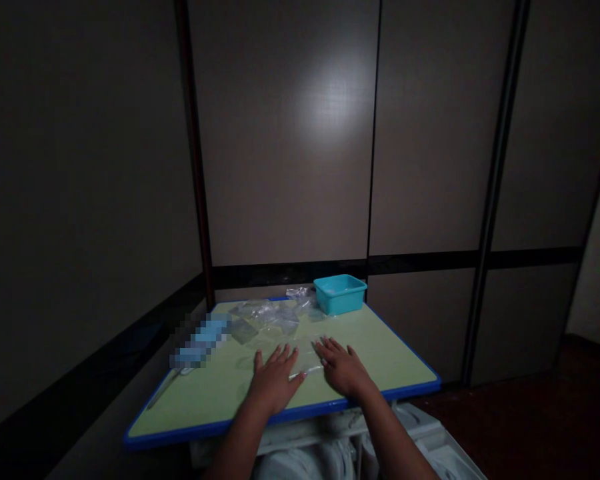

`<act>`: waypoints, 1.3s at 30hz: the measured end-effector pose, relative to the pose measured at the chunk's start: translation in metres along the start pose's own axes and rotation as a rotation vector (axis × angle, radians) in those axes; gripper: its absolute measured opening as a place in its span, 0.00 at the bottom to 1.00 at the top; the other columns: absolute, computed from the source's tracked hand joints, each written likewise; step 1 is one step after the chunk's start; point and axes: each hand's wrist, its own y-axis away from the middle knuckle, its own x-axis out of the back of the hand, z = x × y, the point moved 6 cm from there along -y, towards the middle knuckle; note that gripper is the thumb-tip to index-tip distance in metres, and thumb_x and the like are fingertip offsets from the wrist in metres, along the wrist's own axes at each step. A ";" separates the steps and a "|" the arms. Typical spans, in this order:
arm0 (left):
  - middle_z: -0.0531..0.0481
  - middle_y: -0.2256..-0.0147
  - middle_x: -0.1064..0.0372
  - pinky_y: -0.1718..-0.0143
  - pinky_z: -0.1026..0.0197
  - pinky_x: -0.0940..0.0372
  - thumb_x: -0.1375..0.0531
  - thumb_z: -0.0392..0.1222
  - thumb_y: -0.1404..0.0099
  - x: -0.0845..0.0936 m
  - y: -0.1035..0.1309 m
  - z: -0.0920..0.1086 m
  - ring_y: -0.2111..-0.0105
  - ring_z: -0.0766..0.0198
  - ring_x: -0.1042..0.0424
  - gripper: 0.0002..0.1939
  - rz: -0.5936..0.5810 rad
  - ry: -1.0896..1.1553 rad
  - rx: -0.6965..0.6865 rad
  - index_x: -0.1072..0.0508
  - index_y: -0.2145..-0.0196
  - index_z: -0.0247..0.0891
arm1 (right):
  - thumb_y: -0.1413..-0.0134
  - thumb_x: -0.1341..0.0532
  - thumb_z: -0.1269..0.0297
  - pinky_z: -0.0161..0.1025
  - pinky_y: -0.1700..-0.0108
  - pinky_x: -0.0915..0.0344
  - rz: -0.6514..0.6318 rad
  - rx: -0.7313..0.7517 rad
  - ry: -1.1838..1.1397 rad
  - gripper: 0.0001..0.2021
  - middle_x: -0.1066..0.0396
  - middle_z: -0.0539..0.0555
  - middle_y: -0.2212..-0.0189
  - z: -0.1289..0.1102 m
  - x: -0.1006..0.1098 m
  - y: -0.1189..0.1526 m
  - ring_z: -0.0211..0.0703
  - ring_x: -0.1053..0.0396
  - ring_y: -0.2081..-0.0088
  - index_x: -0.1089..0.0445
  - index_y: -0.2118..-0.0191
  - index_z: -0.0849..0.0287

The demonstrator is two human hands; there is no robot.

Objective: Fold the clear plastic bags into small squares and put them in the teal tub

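My left hand (274,381) lies flat near the front of the table, its fingers spread. To its right my right hand (345,371) also rests palm down, fingers stretched forward. Between and under them is a clear plastic bag or sheet (307,371), hard to see against the pale green tabletop (380,360). Both hands press on it without gripping. Beyond the hands, several crumpled clear plastic bags (273,315) lie loosely across the far part of the table.
A turquoise plastic basket (341,299) stands at the back right corner. On the left edge is a blurred blue object (203,341), with a thin pale strip (164,389) below it. Dark wardrobe panels (285,147) rise behind the table. Whitish items (310,460) sit underneath.
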 end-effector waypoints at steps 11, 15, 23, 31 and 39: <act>0.39 0.40 0.50 0.45 0.35 0.74 0.56 0.60 0.40 0.002 0.003 -0.016 0.38 0.46 0.63 0.33 0.150 -0.069 0.234 0.40 0.43 0.39 | 0.51 0.54 0.71 0.52 0.41 0.64 0.024 -0.043 0.019 0.33 0.63 0.52 0.36 0.006 0.000 -0.002 0.44 0.67 0.36 0.58 0.37 0.52; 0.40 0.39 0.55 0.45 0.36 0.74 0.56 0.60 0.40 0.002 0.003 -0.017 0.38 0.47 0.69 0.34 0.138 -0.061 0.246 0.41 0.43 0.38 | 0.49 0.55 0.70 0.52 0.41 0.62 0.027 -0.044 0.041 0.31 0.62 0.52 0.36 0.005 0.000 -0.001 0.44 0.66 0.36 0.57 0.37 0.51; 0.43 0.37 0.62 0.44 0.37 0.76 0.58 0.62 0.40 0.005 0.005 -0.017 0.38 0.49 0.73 0.36 0.146 0.006 0.264 0.45 0.41 0.39 | 0.40 0.62 0.53 0.52 0.40 0.60 0.053 -0.040 0.060 0.26 0.59 0.49 0.37 0.004 -0.001 0.003 0.43 0.62 0.37 0.56 0.37 0.48; 0.43 0.37 0.64 0.45 0.36 0.78 0.50 0.68 0.49 0.011 0.006 -0.018 0.38 0.45 0.76 0.41 0.163 0.000 0.289 0.43 0.42 0.44 | 0.47 0.55 0.42 0.54 0.41 0.62 0.015 -0.044 0.076 0.34 0.61 0.52 0.36 0.003 -0.001 0.002 0.48 0.66 0.37 0.58 0.37 0.49; 0.40 0.37 0.65 0.46 0.37 0.80 0.48 0.58 0.44 0.027 0.016 -0.016 0.39 0.48 0.81 0.34 0.322 -0.129 0.371 0.40 0.43 0.37 | 0.47 0.53 0.43 0.53 0.41 0.65 -0.012 -0.062 0.055 0.35 0.64 0.54 0.36 -0.001 0.002 0.005 0.48 0.67 0.36 0.59 0.37 0.50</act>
